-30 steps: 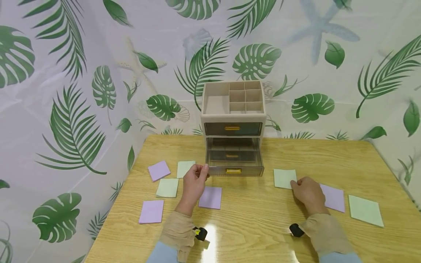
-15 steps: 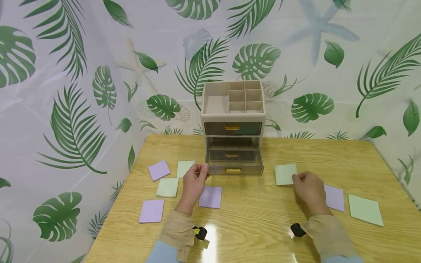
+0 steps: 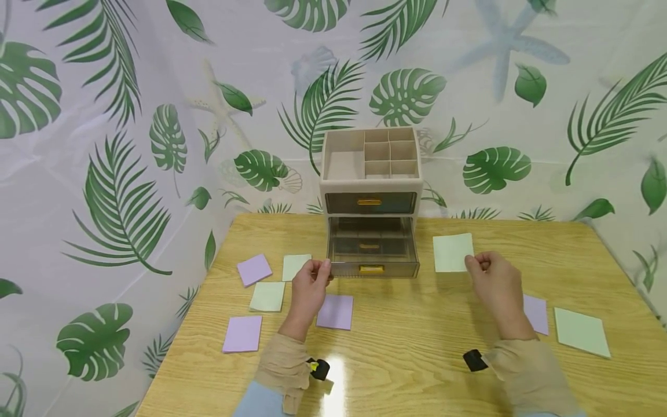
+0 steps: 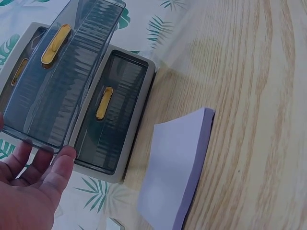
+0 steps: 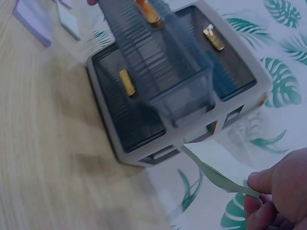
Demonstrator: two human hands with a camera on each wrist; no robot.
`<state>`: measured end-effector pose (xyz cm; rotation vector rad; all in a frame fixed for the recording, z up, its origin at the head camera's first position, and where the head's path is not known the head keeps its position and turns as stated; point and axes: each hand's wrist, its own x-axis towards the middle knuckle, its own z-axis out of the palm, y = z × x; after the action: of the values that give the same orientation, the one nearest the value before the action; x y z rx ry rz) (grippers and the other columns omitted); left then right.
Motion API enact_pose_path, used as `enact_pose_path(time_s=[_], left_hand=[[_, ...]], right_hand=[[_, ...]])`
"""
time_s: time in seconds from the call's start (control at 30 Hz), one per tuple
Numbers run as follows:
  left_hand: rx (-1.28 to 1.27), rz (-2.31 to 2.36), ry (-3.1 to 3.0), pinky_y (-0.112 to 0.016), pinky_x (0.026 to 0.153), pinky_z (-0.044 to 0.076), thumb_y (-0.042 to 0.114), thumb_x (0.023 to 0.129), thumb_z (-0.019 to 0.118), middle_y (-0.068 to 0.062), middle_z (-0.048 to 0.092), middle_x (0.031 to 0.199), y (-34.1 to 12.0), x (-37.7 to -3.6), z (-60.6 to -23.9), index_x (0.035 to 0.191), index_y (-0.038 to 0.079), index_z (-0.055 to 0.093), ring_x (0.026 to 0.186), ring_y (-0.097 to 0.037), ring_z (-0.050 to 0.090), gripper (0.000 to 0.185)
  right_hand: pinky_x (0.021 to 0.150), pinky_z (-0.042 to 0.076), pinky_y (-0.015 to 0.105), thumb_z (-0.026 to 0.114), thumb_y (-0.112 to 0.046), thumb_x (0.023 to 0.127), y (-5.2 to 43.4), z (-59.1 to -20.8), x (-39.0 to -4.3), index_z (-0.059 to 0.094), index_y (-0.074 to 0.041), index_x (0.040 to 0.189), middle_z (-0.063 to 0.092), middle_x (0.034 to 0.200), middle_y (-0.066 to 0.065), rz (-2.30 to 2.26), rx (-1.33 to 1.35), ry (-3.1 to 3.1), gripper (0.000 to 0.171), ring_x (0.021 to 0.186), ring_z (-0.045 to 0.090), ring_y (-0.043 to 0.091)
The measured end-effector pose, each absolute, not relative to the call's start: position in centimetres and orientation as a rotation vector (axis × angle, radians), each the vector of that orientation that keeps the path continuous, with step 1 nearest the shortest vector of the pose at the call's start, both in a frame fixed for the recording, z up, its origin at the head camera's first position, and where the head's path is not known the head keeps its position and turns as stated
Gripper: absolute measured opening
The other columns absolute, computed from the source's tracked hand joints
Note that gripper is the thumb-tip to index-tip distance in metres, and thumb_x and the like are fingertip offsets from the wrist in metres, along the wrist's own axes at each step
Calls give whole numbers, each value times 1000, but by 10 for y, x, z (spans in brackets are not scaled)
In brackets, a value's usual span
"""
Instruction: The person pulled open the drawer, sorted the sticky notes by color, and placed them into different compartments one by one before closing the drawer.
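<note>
My right hand [image 3: 496,289] pinches a pale green sticky note pad [image 3: 452,253] by its near right corner, thumb on top. In the right wrist view that pad [image 5: 218,165] is held up off the table, its thin edge bent a little. With thumb and fingertips, my left hand [image 3: 308,295] grips the front left corner of a smoky clear drawer [image 3: 346,270]. This middle drawer is pulled out of a beige desktop organizer [image 3: 370,186] and has a gold handle. Inside, nothing shows but its bare clear walls and the lower drawer's handle seen through it.
Left of the organizer lie purple pads [image 3: 242,334] and green pads [image 3: 267,296], with one purple pad [image 3: 335,313] beside my left wrist. On the right are a purple pad [image 3: 535,314], partly hidden by my hand, and a green pad [image 3: 582,332]. A leaf-print cloth [image 3: 250,75] hangs behind.
My right hand has lifted the green sticky note pad off the table and moved it away from me, toward the back. My left hand has stayed at the drawer's corner.
</note>
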<state>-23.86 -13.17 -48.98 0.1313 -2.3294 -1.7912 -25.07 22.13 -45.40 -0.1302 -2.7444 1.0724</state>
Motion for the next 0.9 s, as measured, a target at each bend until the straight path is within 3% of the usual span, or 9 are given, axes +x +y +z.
enact_pose_path(time_s=[0.33,0.6,0.9], left_hand=[[134,-1800,-2327,-34,74,53,48,96,53,-18,67,90,-132,-238,-489,96,5,60,89,-38,64,44],[141,-1766,-2328,-32,72,53,48,96,53,-7,67,84,-132,-239,-488,95,5,61,83,-28,66,43],[140,-1779,-2327,-32,73,53,46,96,54,-5,67,83,-132,-239,-489,95,6,61,81,-23,65,41]], right_hand=[[60,42,33,45,-44,99,209,-425,-248,59,1,106,58,91,13,1108,-133,-2692,47,71,52,23],[63,42,35,45,-46,99,195,-409,-253,59,1,109,57,93,14,1156,-99,-2670,50,77,52,25],[64,42,35,47,-42,99,181,-403,-256,60,0,104,58,88,13,1162,-66,-2655,45,74,52,24]])
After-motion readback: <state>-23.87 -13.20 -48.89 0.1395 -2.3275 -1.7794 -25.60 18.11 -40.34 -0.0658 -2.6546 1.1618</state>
